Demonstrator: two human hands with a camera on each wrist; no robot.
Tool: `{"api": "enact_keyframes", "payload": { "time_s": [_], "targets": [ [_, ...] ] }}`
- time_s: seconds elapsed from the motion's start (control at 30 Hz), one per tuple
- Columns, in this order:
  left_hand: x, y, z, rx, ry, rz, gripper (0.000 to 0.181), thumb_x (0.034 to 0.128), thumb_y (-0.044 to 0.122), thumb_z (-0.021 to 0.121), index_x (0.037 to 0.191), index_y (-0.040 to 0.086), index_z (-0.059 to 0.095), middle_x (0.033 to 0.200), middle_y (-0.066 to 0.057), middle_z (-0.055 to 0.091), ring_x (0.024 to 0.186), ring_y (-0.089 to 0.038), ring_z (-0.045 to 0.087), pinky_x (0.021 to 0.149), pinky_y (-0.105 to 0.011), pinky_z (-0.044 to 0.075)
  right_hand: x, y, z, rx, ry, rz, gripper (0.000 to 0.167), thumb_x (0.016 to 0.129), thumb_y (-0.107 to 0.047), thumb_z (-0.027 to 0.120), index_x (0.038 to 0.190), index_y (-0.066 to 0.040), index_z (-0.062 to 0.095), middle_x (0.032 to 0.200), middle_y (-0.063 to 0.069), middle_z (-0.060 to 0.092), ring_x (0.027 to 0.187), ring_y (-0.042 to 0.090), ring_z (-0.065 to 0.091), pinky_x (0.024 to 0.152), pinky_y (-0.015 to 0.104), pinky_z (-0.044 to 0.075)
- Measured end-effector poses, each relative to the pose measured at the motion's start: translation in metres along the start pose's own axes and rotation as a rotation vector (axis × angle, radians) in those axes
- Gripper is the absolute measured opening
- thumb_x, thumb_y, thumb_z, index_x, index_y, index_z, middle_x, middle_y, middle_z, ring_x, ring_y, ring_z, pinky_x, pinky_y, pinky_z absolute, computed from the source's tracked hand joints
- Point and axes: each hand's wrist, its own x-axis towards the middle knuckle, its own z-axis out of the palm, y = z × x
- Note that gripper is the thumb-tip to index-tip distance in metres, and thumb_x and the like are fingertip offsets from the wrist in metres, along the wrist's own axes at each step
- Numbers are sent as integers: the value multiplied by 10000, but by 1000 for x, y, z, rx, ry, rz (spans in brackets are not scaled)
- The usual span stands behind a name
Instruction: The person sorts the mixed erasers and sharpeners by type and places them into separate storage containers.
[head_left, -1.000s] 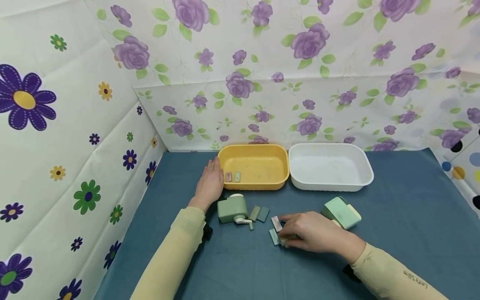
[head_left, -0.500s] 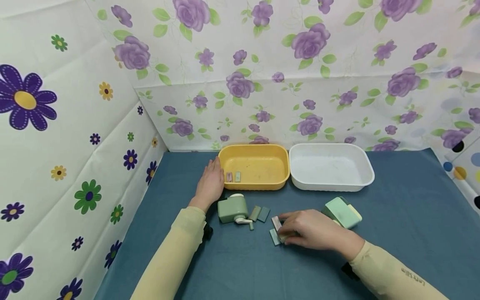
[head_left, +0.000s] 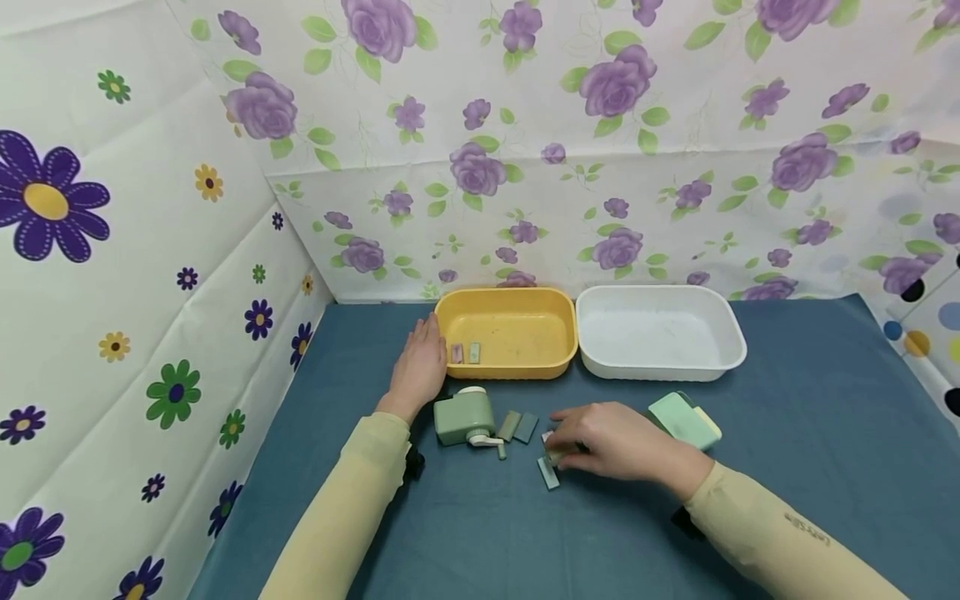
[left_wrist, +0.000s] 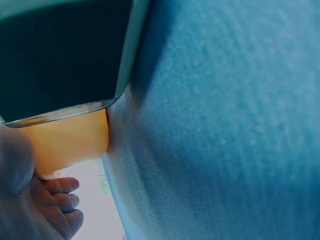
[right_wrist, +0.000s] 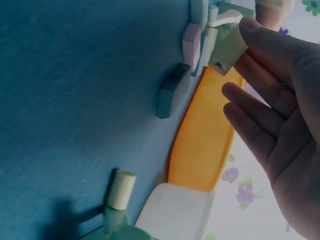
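Observation:
My right hand point(head_left: 611, 442) pinches a small pale green rectangular block point(right_wrist: 228, 51) between thumb and fingers, lifted off the cloth. A light blue-green block point(head_left: 548, 472) lies beneath it, and a pink block point(right_wrist: 191, 45) is partly hidden by the fingers in the head view. Left of these lie an olive block point(head_left: 508, 426) and a teal block point(head_left: 526, 427). My left hand point(head_left: 418, 364), fingers extended, rests against the left end of a yellow tray point(head_left: 525, 372). Inside that tray are a pink block point(head_left: 457, 353) and a pale green block point(head_left: 474, 352).
Beside the left wrist sits a green box-shaped device with a white crank point(head_left: 464, 418). A mint green device point(head_left: 686, 421) lies behind the right hand, partly covered. A white tray point(head_left: 663, 372) adjoins the yellow one. Flowered sheets point(head_left: 420, 125) stand behind and at the left.
My right hand has risen slightly and shifted away from me, lifting the pale green block from beside the light blue-green one. The left hand stays at the yellow tray.

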Motion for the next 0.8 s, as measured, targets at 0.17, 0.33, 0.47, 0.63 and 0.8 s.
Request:
{"api": "enact_keyframes", "payload": {
  "time_s": [0.17, 0.33, 0.47, 0.63, 0.8],
  "targets": [
    [0, 0, -1, 2, 1, 0, 576, 1187, 210, 349, 1676, -65, 219, 1712, -236, 310, 1613, -365, 227, 1317, -491, 186, 7, 1, -4, -22, 32, -8, 251, 955, -312, 843, 1177, -193, 838, 1190, -89, 780, 1289, 233, 678, 979, 447, 612],
    [0, 1, -2, 3, -4, -3, 579, 1187, 213, 350, 1677, -64, 216, 1712, -235, 310, 1613, -366, 228, 1317, -491, 188, 15, 1, -10, -27, 51, 3, 229, 953, -299, 847, 1153, -188, 840, 1143, -118, 786, 1288, 242, 681, 1007, 458, 600],
    [0, 0, -2, 2, -8, -3, 586, 1185, 214, 355, 1678, -68, 206, 1712, -240, 304, 1612, -373, 224, 1316, -500, 191, 18, 1, -14, -53, 66, 2, 226, 960, -308, 838, 1160, -202, 841, 1132, -123, 788, 1293, 229, 677, 1011, 442, 599],
    [0, -1, 0, 9, -13, -6, 589, 1187, 223, 346, 1681, -64, 200, 1717, -237, 296, 1615, -369, 218, 1318, -496, 185, 24, 2, -17, -69, 94, 2, 232, 958, -305, 841, 1168, -206, 840, 1142, -106, 792, 1292, 218, 676, 982, 438, 612],
    [-1, 1, 0, 3, -6, -1, 584, 1187, 215, 350, 1677, -69, 206, 1712, -242, 303, 1613, -372, 223, 1316, -502, 193, 33, 1, -19, -64, 126, 15, 220, 956, -307, 844, 1154, -212, 840, 1146, -97, 786, 1267, 196, 686, 934, 418, 627]
  ]
}}
